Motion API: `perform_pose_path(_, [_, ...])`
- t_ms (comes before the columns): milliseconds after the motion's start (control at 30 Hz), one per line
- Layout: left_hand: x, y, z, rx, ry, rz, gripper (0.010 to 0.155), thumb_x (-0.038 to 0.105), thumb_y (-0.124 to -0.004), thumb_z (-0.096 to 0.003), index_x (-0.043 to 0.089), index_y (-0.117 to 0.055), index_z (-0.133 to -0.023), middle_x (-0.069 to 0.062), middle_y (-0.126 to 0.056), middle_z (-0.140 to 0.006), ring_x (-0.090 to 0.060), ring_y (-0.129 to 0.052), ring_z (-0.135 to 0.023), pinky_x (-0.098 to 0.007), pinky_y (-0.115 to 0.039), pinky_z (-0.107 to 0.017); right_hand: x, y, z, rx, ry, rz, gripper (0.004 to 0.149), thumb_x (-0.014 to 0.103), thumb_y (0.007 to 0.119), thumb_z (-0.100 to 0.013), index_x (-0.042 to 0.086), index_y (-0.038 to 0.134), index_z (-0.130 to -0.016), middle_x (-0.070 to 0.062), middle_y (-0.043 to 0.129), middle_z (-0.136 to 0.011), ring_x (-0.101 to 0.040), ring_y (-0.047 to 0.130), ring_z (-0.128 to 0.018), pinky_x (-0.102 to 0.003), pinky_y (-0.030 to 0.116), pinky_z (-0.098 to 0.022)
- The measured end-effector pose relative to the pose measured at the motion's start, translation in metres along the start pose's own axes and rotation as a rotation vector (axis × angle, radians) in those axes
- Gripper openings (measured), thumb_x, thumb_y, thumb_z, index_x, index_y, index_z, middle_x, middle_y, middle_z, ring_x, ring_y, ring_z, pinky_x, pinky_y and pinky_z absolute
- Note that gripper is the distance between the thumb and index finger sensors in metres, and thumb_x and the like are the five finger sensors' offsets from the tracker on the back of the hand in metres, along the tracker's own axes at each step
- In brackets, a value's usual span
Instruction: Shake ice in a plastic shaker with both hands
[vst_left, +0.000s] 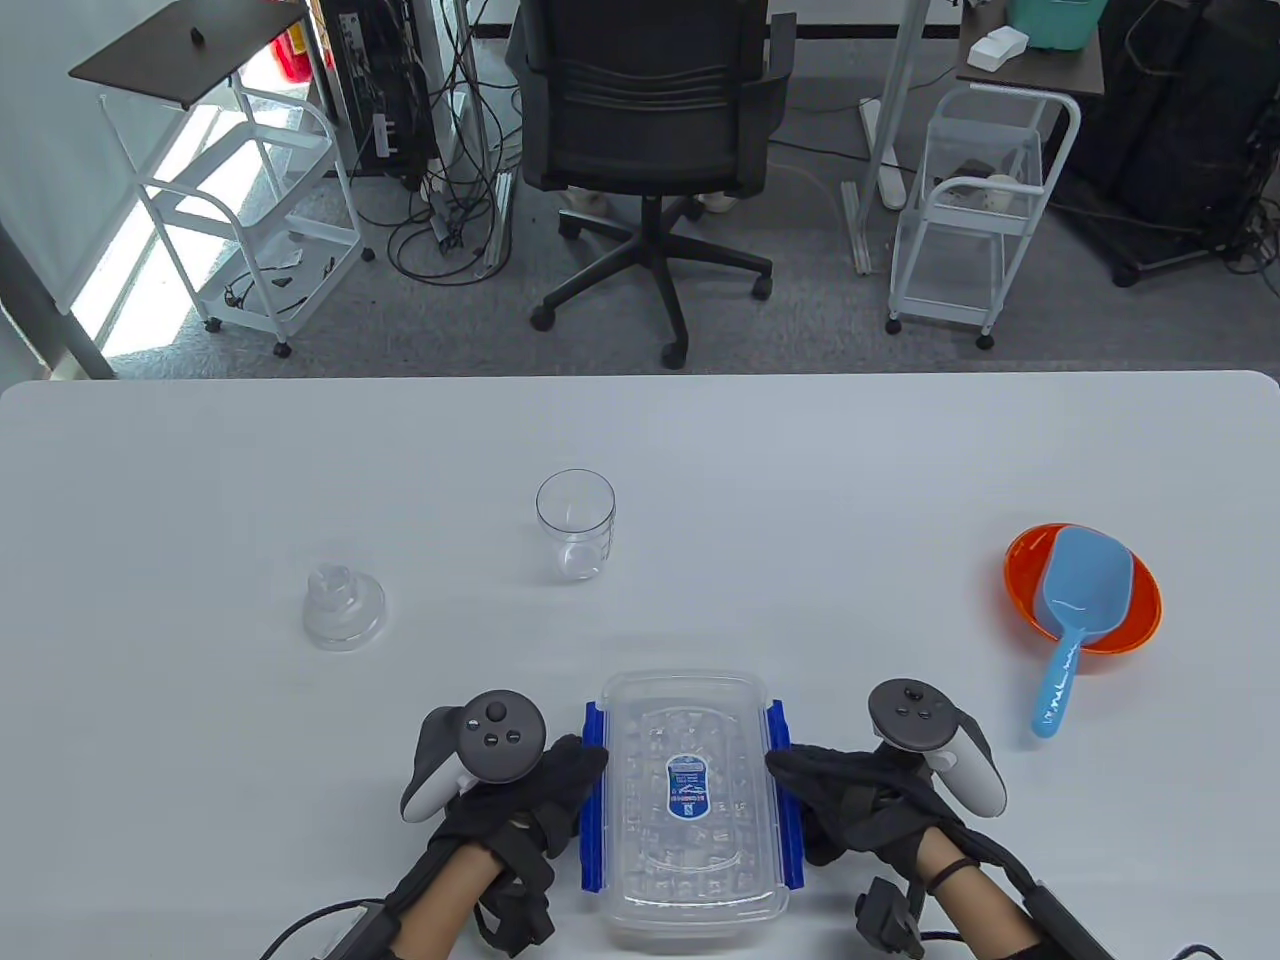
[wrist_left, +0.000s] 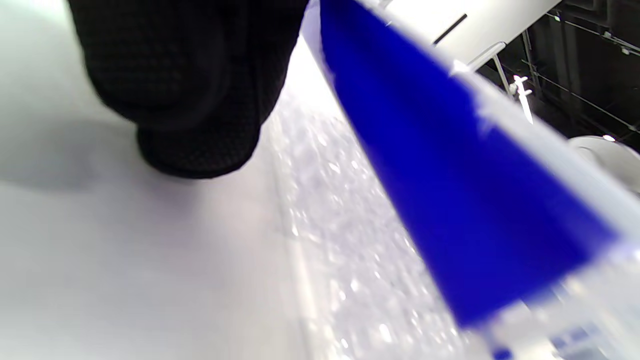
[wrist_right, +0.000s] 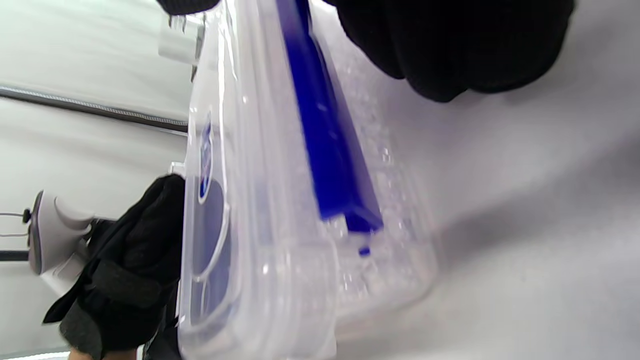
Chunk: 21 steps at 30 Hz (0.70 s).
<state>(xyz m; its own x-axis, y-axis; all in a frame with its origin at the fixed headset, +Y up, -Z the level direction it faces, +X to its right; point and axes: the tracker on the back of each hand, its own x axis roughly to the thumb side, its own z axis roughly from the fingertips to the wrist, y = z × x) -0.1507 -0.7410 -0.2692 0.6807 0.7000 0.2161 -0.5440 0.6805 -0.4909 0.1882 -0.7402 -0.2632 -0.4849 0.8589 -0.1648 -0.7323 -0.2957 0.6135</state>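
Ice (vst_left: 690, 740) blurred under lid (vst_left: 692, 790), fingertips (vst_left: 590, 757) hidden

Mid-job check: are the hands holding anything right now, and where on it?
Both are at the clear ice container: left hand on its left blue clip, right hand on its right blue clip. A closed grip cannot be told.

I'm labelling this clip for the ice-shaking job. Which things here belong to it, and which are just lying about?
For the job:
- ice box, lidded, both hands at its blue clips
- left hand
- right hand
- shaker cup
- shaker lid
- blue scoop

Lying about:
- orange bowl under the scoop
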Motion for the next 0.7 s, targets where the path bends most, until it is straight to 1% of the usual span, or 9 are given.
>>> perform_pose_path(100, [0.000,0.014,0.007,0.087,0.012,-0.048,0.070,0.033,-0.041,-0.0658,-0.031,-0.046,-0.093,-0.044,-0.077,-0.086,-0.048,-0.097,-0.060,-0.039,-0.084,-0.038,0.006,-0.009,0.010,-0.129,-0.012,0.046,0.077,0.041,0.051,-0.064,-0.024,0.031,-0.100,-0.047,0.061,-0.093,-0.066,0.075,-0.073,-0.071,0.069,-0.046])
perform_pose_path(167, [0.004,0.021,0.012,0.132,0.001,-0.075,0.069,0.034,-0.042,-0.0660,-0.029,-0.048,-0.093,-0.043,-0.079,-0.085,-0.048,-0.097,-0.059,-0.039,-0.084,-0.037,0.011,-0.013,0.016,-0.194,-0.042,0.053,0.077,0.041,0.051,-0.064,-0.023,0.029,-0.101,-0.047,0.056,-0.095,-0.068,0.070,-0.076,-0.075,0.063,-0.047])
perform_pose_path(233, [0.010,0.024,0.015,0.160,-0.026,-0.100,0.070,0.035,-0.043,-0.0662,-0.029,-0.050,-0.093,-0.043,-0.080,-0.084,-0.047,-0.098,-0.058,-0.038,-0.085,-0.036,0.017,-0.014,0.022,-0.239,-0.076,0.075,0.076,0.041,0.051,-0.064,-0.022,0.031,-0.101,-0.047,0.057,-0.095,-0.070,0.066,-0.077,-0.077,0.060,-0.047])
perform_pose_path(300, [0.018,0.024,0.017,0.155,-0.043,-0.120,0.071,0.037,-0.044,-0.0663,-0.028,-0.054,-0.093,-0.041,-0.084,-0.082,-0.046,-0.099,-0.056,-0.038,-0.086,-0.035,0.025,-0.013,0.028,-0.272,-0.114,0.114,0.075,0.040,0.051,-0.064,-0.023,0.034,-0.101,-0.047,0.060,-0.094,-0.070,0.067,-0.076,-0.077,0.060,-0.046])
perform_pose_path(367, [0.026,0.021,0.018,0.124,-0.048,-0.128,0.071,0.038,-0.044,-0.0663,-0.027,-0.058,-0.091,-0.040,-0.088,-0.079,-0.045,-0.101,-0.052,-0.037,-0.086,-0.032,0.033,-0.006,0.033,-0.256,-0.144,0.154,0.073,0.040,0.051,-0.064,-0.023,0.041,-0.100,-0.046,0.068,-0.090,-0.068,0.076,-0.071,-0.075,0.064,-0.045])
perform_pose_path(467, [0.036,0.013,0.017,0.048,-0.046,-0.143,0.072,0.040,-0.045,-0.0663,-0.026,-0.064,-0.089,-0.038,-0.092,-0.075,-0.043,-0.104,-0.048,-0.035,-0.087,-0.029,0.042,0.008,0.036,-0.200,-0.160,0.173,0.074,0.040,0.051,-0.064,-0.026,0.045,-0.098,-0.047,0.072,-0.086,-0.068,0.079,-0.066,-0.076,0.066,-0.042])
perform_pose_path(533, [0.040,0.004,0.012,-0.025,-0.050,-0.165,0.073,0.041,-0.045,-0.0661,-0.025,-0.066,-0.089,-0.038,-0.094,-0.074,-0.043,-0.105,-0.048,-0.035,-0.089,-0.027,0.046,0.021,0.033,-0.142,-0.166,0.224,0.075,0.040,0.051,-0.064,-0.026,0.045,-0.098,-0.048,0.072,-0.086,-0.070,0.077,-0.066,-0.077,0.065,-0.042])
perform_pose_path(600, [0.043,-0.003,0.009,-0.071,-0.043,-0.201,0.074,0.041,-0.046,-0.0660,-0.026,-0.065,-0.089,-0.039,-0.093,-0.075,-0.044,-0.105,-0.049,-0.036,-0.089,-0.028,0.049,0.030,0.031,-0.081,-0.164,0.294,0.075,0.040,0.052,-0.064,-0.025,0.043,-0.100,-0.054,0.063,-0.088,-0.075,0.067,-0.071,-0.080,0.060,-0.042])
perform_pose_path(700, [0.045,-0.005,0.008,-0.058,-0.048,-0.273,0.074,0.042,-0.046,-0.0657,-0.025,-0.066,-0.088,-0.037,-0.094,-0.074,-0.043,-0.105,-0.049,-0.035,-0.089,-0.028,0.051,0.038,0.030,-0.078,-0.155,0.382,0.075,0.041,0.051,-0.064,-0.024,0.041,-0.100,-0.056,0.061,-0.088,-0.077,0.066,-0.070,-0.081,0.058,-0.042])
